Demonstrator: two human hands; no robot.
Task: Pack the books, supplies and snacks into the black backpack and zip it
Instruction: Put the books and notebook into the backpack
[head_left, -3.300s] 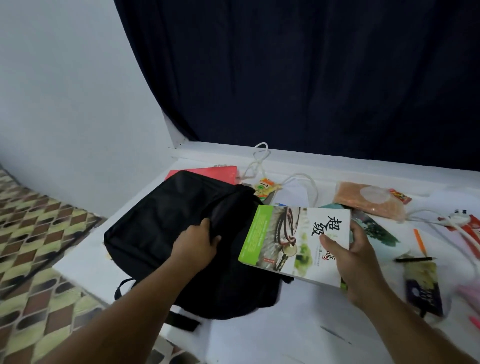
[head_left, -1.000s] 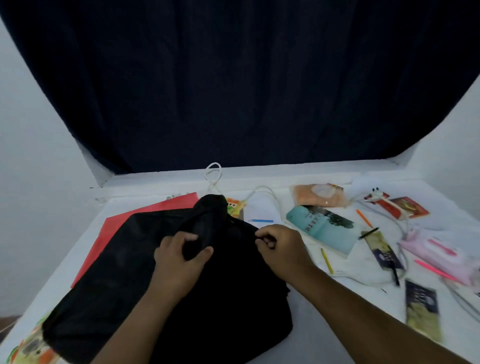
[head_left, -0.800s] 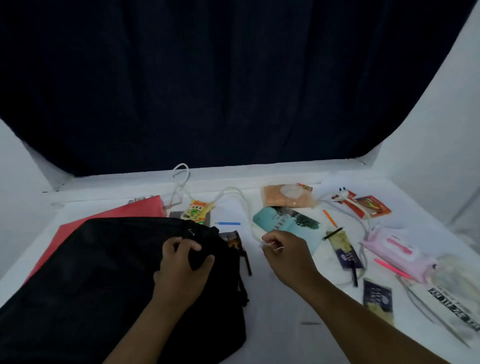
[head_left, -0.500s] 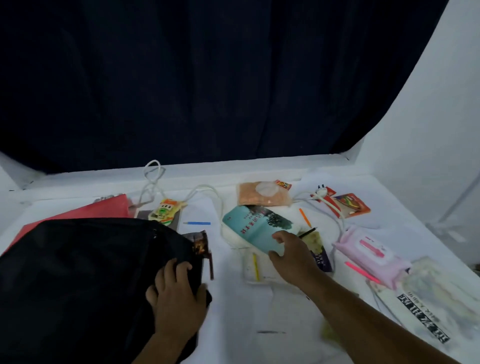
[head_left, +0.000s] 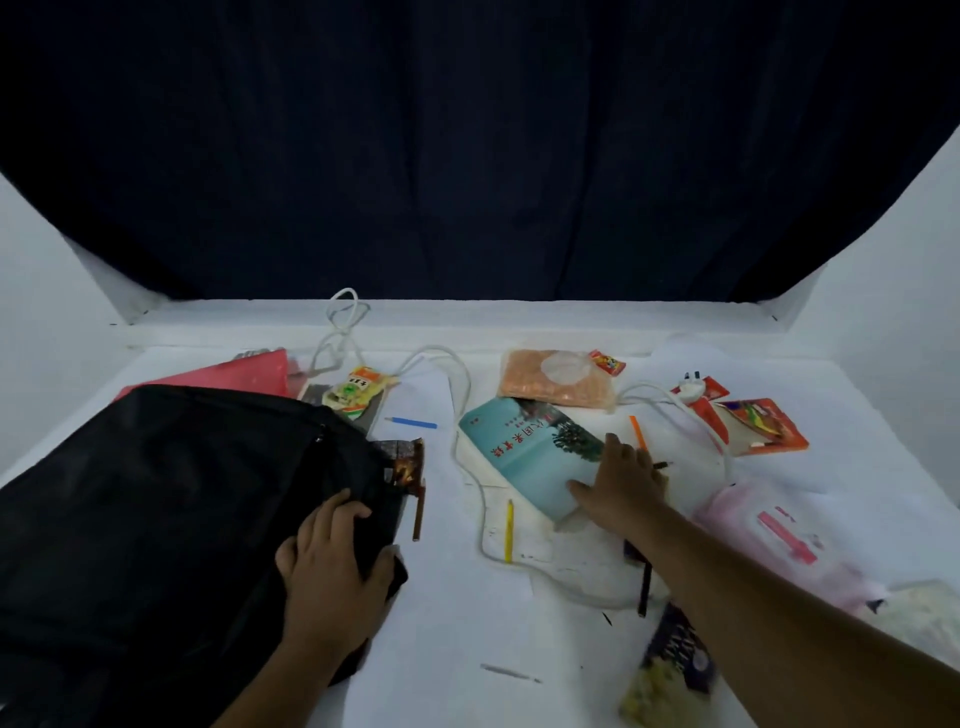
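Right hand (head_left: 621, 486) lies on the near right corner of the teal book (head_left: 530, 454), fingers spread and only lightly bent, thumb at the near edge; a grasp just forming, not yet a firm hold as far as I can tell. Left hand (head_left: 337, 566) grips the black backpack (head_left: 166, 499) at its right edge, fingers curled over the fabric near the opening.

Step in hand, as I judge it: fetching the next book for packing. Next move calls for closing fingers and thumb round the book's edge, lifting it off the desk (head_left: 447, 613), carrying it left and sliding it into the mouth that the left hand holds.

Book lies flat, cover up, long axis diagonal from far left to near right, far end toward the orange snack bag (head_left: 556, 387). Backpack lies flat on the left of the desk, long axis running from near left to far right, opening toward the book.

Around: white cable (head_left: 467, 415) loops past the book's left side, yellow pencil (head_left: 509, 530) just beside its near end, orange pen (head_left: 636, 431) past the fingers. Brown snack wrapper (head_left: 405, 462) touches the backpack's edge. Blue pen (head_left: 413, 422), pink wipes pack (head_left: 769, 530), red folder (head_left: 234, 374) under the backpack. Much remains unpacked.
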